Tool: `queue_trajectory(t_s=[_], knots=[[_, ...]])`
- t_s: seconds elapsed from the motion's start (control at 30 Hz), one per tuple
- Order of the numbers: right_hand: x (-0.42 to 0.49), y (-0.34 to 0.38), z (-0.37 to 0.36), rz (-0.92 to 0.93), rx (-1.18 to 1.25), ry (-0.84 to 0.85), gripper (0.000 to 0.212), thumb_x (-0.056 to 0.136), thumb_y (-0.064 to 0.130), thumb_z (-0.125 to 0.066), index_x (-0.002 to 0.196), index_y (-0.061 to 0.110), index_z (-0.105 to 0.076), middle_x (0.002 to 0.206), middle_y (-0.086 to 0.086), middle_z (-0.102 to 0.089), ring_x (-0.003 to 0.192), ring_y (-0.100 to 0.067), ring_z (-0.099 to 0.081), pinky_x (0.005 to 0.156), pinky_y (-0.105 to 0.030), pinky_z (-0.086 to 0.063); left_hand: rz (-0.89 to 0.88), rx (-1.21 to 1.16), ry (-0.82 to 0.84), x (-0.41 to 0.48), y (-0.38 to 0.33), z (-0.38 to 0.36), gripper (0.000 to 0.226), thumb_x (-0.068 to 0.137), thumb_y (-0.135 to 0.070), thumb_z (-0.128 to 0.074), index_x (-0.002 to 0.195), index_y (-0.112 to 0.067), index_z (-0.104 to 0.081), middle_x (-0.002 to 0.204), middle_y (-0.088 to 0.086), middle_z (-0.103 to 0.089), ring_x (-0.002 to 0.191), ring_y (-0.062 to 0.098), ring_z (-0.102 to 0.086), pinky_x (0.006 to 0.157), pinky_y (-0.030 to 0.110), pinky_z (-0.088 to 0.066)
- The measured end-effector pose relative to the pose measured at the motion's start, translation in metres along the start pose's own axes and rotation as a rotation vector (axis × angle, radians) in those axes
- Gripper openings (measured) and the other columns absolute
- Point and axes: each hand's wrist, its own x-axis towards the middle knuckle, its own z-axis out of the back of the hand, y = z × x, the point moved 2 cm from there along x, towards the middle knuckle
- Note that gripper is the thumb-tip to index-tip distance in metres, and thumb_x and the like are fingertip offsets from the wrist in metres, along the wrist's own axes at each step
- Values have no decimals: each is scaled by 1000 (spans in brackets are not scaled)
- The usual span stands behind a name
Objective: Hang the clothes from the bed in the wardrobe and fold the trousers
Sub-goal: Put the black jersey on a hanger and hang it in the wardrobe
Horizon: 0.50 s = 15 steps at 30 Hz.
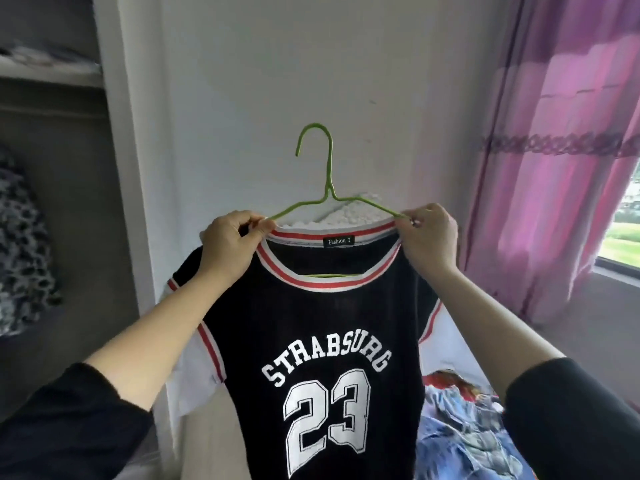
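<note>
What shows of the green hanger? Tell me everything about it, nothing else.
The green hanger looks like thin coated wire: a hook on top opening leftward, a straight neck, two sloping arms. It is held upright before the pale wall, not hooked on anything. Both arms run into the collar of the black jersey, and its bottom bar shows through the neck opening. The left hand and right hand each pinch the collar where an arm enters it.

Soft window (623,233) daylight, blurred edges
</note>
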Motion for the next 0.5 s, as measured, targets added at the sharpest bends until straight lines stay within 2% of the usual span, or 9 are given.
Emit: queue_trajectory(t_s=[0.07,0.13,0.17,0.2,0.23,0.3,0.33,0.4,0.5], knots=[[-5,29,-43,-6,49,34,26,78,11,-56,54,0,-59,58,-10,-46,57,-16,-40,55,-25,-23,33,22,-18,5,29,29,29,85,-44,-64,95,-19,-73,95,-6,-70,97,18,-63,101,50,-41],[-13,60,-87,24,79,105,27,75,11,-53,51,-1,-48,53,-12,-32,53,-21,-31,53,-28,-24,59,43,-6,11,60,60,28,84,-47,-64,92,-21,-73,91,-8,-70,93,15,-63,98,47,-45],[-17,73,-111,41,71,156,26,75,14,-54,55,-2,-53,55,-9,-37,59,-20,-35,55,-28,-28,67,46,3,13,74,76,27,82,-49,-63,89,-25,-73,88,-12,-69,89,12,-63,95,42,-48],[-23,88,-136,61,38,205,22,77,19,-55,58,7,-59,65,-7,-48,72,-21,-42,62,-28,-33,69,47,9,17,89,92,23,81,-50,-62,85,-30,-71,85,-16,-68,86,8,-63,91,36,-50],[-28,104,-162,98,-7,245,22,79,26,-56,77,11,-71,83,-3,-57,90,-22,-45,75,-29,-36,65,59,9,22,102,108,16,80,-51,-62,82,-37,-69,82,-20,-67,85,5,-63,88,30,-50],[-39,139,-212,198,-37,316,27,85,37,-55,99,21,-71,108,4,-59,111,-20,-43,93,-35,-30,55,111,-1,33,130,139,7,84,-46,-65,79,-42,-67,80,-22,-66,84,4,-62,92,34,-48],[-44,156,-235,227,-7,356,23,87,38,-54,96,23,-69,104,5,-63,108,-21,-48,93,-37,-30,57,144,-1,39,144,156,8,86,-43,-65,80,-39,-69,80,-19,-67,83,4,-61,95,41,-46],[-51,185,-277,217,54,445,18,91,34,-54,83,23,-66,82,2,-68,88,-26,-59,86,-38,-36,89,224,3,50,175,192,12,87,-42,-64,83,-33,-71,81,-10,-67,83,10,-61,96,51,-43],[-57,214,-334,120,203,547,26,89,30,-61,73,10,-69,63,-1,-68,62,-19,-60,63,-31,-47,146,328,-19,61,219,246,11,88,-43,-63,81,-39,-70,84,-9,-65,86,12,-58,94,52,-41]])
